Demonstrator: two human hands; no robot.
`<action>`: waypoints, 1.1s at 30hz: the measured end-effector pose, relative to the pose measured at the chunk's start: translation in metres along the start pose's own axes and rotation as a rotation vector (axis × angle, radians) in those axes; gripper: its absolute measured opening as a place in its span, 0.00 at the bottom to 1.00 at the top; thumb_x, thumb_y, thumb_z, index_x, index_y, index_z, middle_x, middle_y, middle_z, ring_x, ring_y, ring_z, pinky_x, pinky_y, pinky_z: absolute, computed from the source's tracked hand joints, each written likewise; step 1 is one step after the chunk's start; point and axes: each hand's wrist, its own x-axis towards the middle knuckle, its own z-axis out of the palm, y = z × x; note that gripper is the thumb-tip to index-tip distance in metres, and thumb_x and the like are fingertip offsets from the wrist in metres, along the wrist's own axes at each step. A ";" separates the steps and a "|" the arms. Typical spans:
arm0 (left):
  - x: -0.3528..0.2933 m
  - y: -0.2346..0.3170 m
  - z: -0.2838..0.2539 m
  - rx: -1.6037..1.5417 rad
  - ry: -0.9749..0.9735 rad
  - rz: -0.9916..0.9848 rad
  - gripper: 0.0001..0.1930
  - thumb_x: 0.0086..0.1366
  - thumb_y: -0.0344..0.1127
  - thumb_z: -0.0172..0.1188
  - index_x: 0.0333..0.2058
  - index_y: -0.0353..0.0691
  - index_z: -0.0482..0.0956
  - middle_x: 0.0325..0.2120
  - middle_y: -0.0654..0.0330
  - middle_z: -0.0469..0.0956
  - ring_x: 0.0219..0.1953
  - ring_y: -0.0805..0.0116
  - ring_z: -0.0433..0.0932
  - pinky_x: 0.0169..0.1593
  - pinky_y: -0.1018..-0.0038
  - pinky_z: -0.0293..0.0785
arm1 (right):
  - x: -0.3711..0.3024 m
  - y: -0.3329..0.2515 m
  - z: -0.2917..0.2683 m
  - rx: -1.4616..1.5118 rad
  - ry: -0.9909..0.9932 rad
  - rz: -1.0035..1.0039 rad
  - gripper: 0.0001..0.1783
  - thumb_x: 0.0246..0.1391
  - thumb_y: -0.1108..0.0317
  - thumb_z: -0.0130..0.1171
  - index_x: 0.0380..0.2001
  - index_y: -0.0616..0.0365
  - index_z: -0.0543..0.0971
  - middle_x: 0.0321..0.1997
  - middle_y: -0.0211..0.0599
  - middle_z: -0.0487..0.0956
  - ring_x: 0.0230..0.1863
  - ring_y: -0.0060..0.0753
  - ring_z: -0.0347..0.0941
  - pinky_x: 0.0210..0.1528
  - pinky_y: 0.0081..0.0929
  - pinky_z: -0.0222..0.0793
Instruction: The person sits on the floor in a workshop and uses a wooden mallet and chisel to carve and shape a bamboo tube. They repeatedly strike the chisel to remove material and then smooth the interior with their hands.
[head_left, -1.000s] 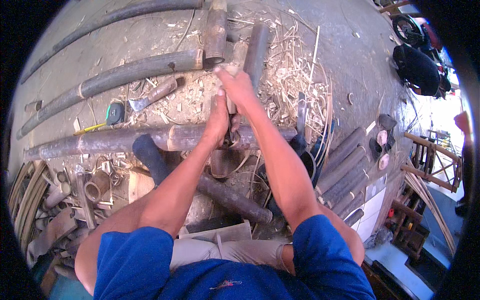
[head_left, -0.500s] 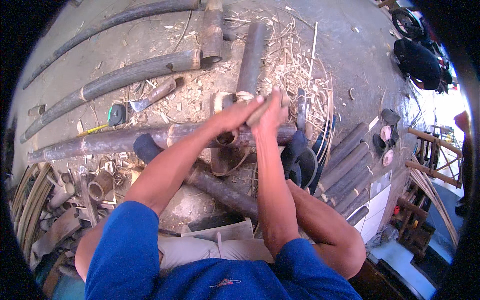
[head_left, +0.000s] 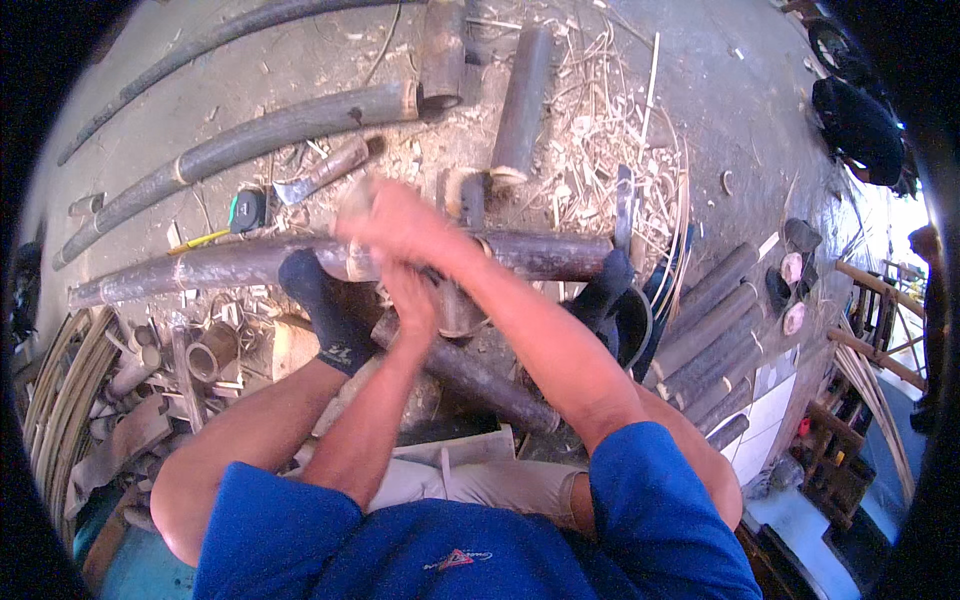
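A long dark bamboo pole [head_left: 230, 264] lies crosswise in front of me, with my dark-socked feet [head_left: 318, 290] against it on both sides. Over the pole, left of its middle, my right hand [head_left: 405, 222] is closed and blurred by motion. A brownish thing shows at its fingers, too smeared to name. My left hand [head_left: 410, 292] is just below it, at the near side of the pole, its fingers mostly hidden. A short bamboo piece [head_left: 461, 310] lies crosswise under the pole near my hands.
Beyond the pole lie a hatchet-like blade with a bamboo handle [head_left: 325, 168], a tape measure [head_left: 247, 211], bamboo lengths [head_left: 290, 130] and scattered shavings [head_left: 590, 150]. Several bamboo pieces [head_left: 710, 330] lie at right. Bundled strips [head_left: 65, 390] and offcuts lie at left.
Both hands have swept left along the pole, from right of its middle to left of it. My right forearm now slants across to the left, and the left hand has drawn nearer me.
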 end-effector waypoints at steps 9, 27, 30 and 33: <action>0.030 0.045 0.043 -0.090 -0.165 -0.343 0.39 0.74 0.69 0.30 0.54 0.37 0.72 0.43 0.53 0.78 0.46 0.62 0.78 0.55 0.67 0.72 | 0.057 0.031 -0.045 0.222 -0.096 -0.063 0.28 0.56 0.45 0.66 0.44 0.61 0.75 0.28 0.31 0.75 0.31 0.25 0.72 0.35 0.29 0.73; 0.069 0.043 0.079 0.555 -1.239 -0.353 0.49 0.69 0.77 0.31 0.55 0.32 0.76 0.36 0.37 0.81 0.42 0.44 0.81 0.50 0.58 0.75 | -0.047 0.084 -0.100 0.856 0.825 0.226 0.19 0.64 0.51 0.58 0.44 0.56 0.71 0.28 0.35 0.73 0.24 0.28 0.71 0.24 0.29 0.73; 0.065 0.043 0.088 0.674 -1.408 -0.087 0.47 0.71 0.74 0.32 0.58 0.31 0.74 0.46 0.33 0.80 0.51 0.41 0.79 0.59 0.55 0.70 | -0.093 0.073 -0.083 1.064 1.109 0.180 0.17 0.66 0.54 0.57 0.42 0.58 0.73 0.30 0.35 0.74 0.26 0.29 0.71 0.25 0.30 0.72; 0.067 0.048 0.095 0.706 -1.410 -0.066 0.48 0.71 0.73 0.33 0.57 0.27 0.74 0.51 0.35 0.78 0.54 0.41 0.78 0.60 0.54 0.69 | -0.085 0.067 -0.078 1.139 1.198 0.118 0.16 0.66 0.55 0.57 0.40 0.58 0.71 0.28 0.36 0.74 0.24 0.29 0.71 0.25 0.30 0.72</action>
